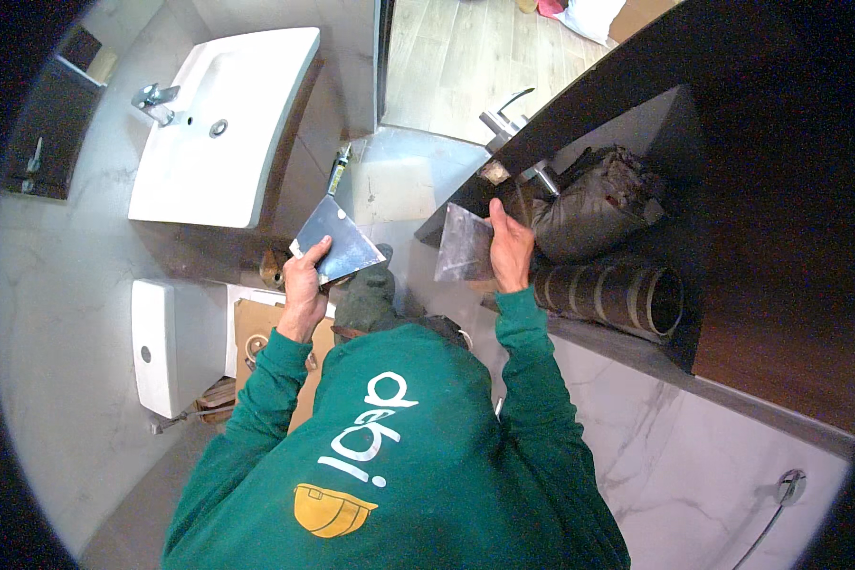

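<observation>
Left hand (pixel 305 285) closed on a bluish plate (pixel 348 249), thumb across its face, I hold a greyer plate (pixel 462 245) at its edge in my right hand (pixel 512 251), how firmly I can't tell. The plates hang apart, between the white washbasin (pixel 182 180) and a dark roll (pixel 589 293). A loose edge grip, I judge, could drop one; a careless turn could knock a corner.

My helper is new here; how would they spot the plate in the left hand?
Start at the white rectangular washbasin, upper left. Below and right of it, the person's bare left hand grips a smooth blue-grey four-sided flat plate. Pale spots and a bluer sheen set it apart from the mottled grey flat plate in the right hand.
</observation>
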{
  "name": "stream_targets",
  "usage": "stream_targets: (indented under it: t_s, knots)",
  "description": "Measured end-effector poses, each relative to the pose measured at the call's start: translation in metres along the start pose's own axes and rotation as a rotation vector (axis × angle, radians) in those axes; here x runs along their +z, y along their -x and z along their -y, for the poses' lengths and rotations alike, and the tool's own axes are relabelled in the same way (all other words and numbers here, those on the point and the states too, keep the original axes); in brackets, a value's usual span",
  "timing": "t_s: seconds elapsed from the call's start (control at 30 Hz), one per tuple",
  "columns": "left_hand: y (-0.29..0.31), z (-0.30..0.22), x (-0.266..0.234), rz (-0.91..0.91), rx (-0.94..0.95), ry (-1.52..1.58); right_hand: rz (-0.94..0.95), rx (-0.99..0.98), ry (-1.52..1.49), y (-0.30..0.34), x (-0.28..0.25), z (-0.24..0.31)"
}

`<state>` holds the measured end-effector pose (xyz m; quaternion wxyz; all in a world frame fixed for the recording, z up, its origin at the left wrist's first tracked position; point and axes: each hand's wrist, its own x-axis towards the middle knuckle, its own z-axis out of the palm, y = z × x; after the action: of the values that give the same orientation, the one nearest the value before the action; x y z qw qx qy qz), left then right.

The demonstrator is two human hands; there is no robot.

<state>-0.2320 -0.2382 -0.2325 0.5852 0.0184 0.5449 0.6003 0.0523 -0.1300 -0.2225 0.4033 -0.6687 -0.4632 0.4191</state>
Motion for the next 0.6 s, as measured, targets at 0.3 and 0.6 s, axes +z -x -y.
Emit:
stream_targets:
  t_s: [0.3,0.6]
  knots:
    - [0.046,-0.036,0.103,0.281,0.136,-0.038,0.200,0.033,-0.482,0.045,-0.092,0.042]
    - [0.094,-0.064,0.173,0.485,0.145,-0.054,0.000,-0.234,-0.489,0.099,-0.112,0.094]
